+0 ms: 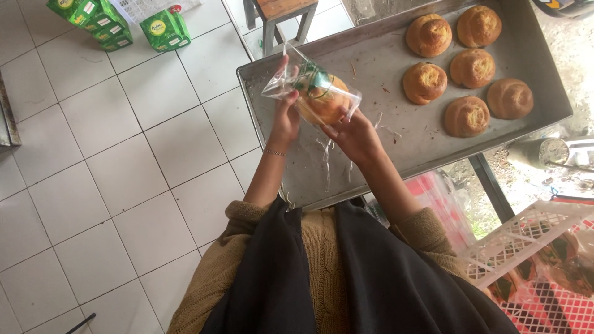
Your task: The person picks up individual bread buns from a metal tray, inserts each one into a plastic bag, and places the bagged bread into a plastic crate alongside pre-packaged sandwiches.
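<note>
Bagged bun, mouth toward upper left

bun in bag over tray | six buns on tray, right | cartons on floor, left

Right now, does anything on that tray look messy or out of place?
Yes: pale shreds lie strewn on the bare tray below the hands. The six buns sit tidy at the far end, and the bagged bun looks intact.
</note>
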